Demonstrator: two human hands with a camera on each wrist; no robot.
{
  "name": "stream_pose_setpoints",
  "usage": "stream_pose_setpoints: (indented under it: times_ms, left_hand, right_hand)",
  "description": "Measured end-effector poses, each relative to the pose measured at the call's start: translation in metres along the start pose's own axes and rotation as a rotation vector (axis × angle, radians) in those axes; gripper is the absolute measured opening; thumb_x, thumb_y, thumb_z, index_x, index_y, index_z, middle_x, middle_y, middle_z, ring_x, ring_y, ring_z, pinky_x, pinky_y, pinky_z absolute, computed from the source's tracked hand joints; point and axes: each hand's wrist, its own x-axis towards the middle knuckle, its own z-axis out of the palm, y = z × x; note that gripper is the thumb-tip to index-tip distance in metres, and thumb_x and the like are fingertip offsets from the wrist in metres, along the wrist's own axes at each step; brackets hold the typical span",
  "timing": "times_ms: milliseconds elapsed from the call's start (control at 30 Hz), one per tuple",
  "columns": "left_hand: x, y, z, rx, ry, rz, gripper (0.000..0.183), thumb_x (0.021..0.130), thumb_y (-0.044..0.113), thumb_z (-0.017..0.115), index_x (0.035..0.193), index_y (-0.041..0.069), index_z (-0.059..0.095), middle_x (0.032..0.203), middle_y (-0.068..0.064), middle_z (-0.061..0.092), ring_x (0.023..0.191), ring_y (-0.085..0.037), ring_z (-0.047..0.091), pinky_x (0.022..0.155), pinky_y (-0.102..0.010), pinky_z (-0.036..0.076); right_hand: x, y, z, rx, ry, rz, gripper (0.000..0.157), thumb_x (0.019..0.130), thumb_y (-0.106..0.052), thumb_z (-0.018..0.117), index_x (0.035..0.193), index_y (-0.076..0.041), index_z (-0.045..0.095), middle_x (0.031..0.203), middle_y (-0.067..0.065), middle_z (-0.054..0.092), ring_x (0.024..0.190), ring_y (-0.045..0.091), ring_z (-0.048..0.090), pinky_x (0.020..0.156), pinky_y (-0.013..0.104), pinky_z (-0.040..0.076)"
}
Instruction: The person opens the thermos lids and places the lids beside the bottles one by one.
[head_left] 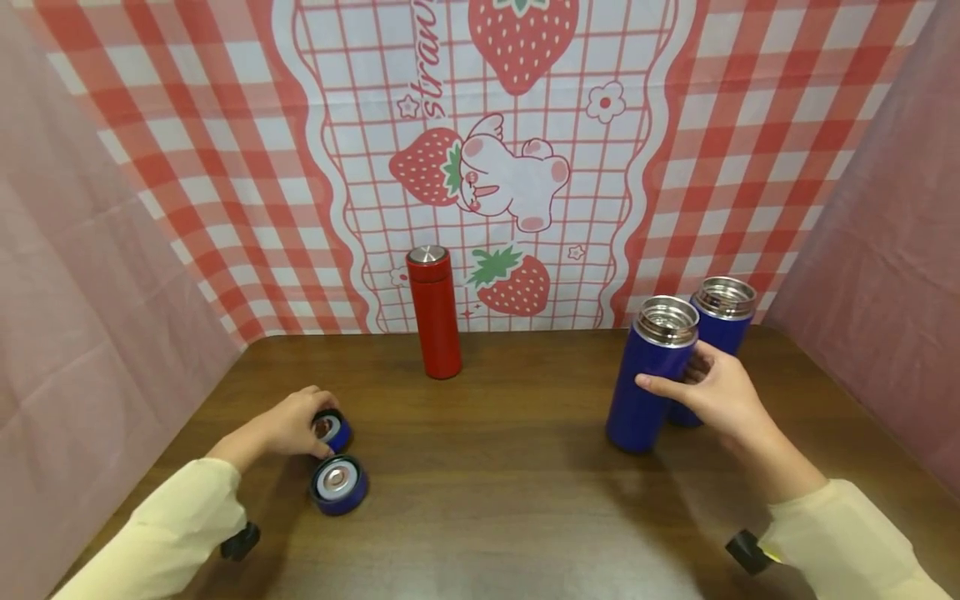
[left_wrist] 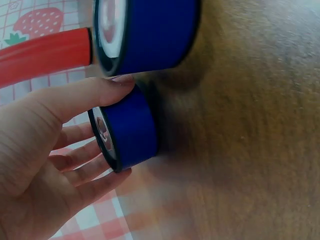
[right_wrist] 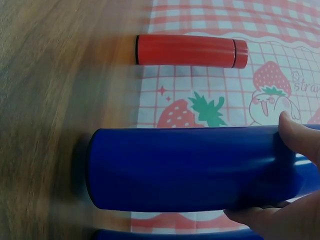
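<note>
My right hand (head_left: 716, 392) grips the nearer blue thermos flask (head_left: 648, 387) near its top, thumb on one side and fingers on the other. This flask has no lid on, and its steel mouth shows. A second lidless blue flask (head_left: 723, 321) stands right behind it, partly hidden. On the left, my left hand (head_left: 288, 425) holds the farther blue lid (left_wrist: 131, 131) between thumb and fingers. That lid lies inner side up. The nearer blue lid (head_left: 340, 485), also inner side up, sits just beside the thumb.
A slim red thermos flask (head_left: 435, 321) with its lid on stands at the back, left of the middle. Behind the wooden table (head_left: 487, 500) hangs a strawberry-print cloth (head_left: 592, 183). Pink cloth (head_left: 97, 208) closes off both sides.
</note>
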Motion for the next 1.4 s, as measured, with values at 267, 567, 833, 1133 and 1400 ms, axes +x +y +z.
stream_pose_setpoints:
  times_ms: [267,567,833,1133,1400]
  left_hand:
    - [0.000,0.002,0.004,0.020,0.011,0.005,0.060,0.055,0.019,0.089,0.103,-0.004,0.062,0.098,-0.014,0.061,0.089,-0.026,0.060,0.081,-0.041,0.052]
    - [-0.001,0.007,0.004,0.038,-0.001,-0.064,0.064,0.060,0.027,0.088,0.108,-0.006,0.061,0.100,-0.018,0.060,0.093,-0.032,0.060,0.083,-0.046,0.051]
    - [0.010,0.017,-0.017,0.039,-0.132,-0.151,0.074,0.069,0.034,0.084,0.119,-0.012,0.054,0.114,-0.030,0.058,0.109,-0.045,0.056,0.095,-0.054,0.047]
    - [0.047,0.041,-0.057,0.067,-0.103,-0.166,0.077,0.082,0.039,0.073,0.131,-0.014,0.046,0.131,-0.034,0.050,0.125,-0.049,0.047,0.104,-0.056,0.040]
    - [0.081,0.066,-0.078,0.038,0.095,-0.240,0.070,0.086,0.041,0.067,0.127,-0.012,0.047,0.124,-0.030,0.056,0.113,-0.041,0.057,0.095,-0.052,0.049]
  right_hand:
    - [0.004,0.002,0.000,0.004,0.029,0.003,0.082,0.084,-0.032,0.073,0.145,0.004,0.032,0.144,0.028,0.044,0.132,0.041,0.046,0.104,0.049,0.043]
    - [0.009,0.004,0.001,-0.013,0.058,0.014,0.080,0.084,-0.032,0.073,0.144,0.005,0.034,0.142,0.030,0.046,0.129,0.041,0.048,0.100,0.046,0.046]
    - [0.010,0.005,0.001,-0.022,0.069,0.009,0.080,0.084,-0.033,0.073,0.143,0.005,0.035,0.140,0.030,0.048,0.128,0.040,0.049,0.097,0.044,0.047]
    - [0.012,0.005,0.000,-0.030,0.087,0.011,0.079,0.083,-0.033,0.075,0.142,0.004,0.038,0.139,0.028,0.050,0.110,0.014,0.060,0.086,0.023,0.049]
    - [0.012,0.004,0.001,-0.010,0.084,0.024,0.081,0.084,-0.033,0.074,0.144,0.005,0.034,0.142,0.029,0.047,0.124,0.034,0.054,0.098,0.041,0.049]
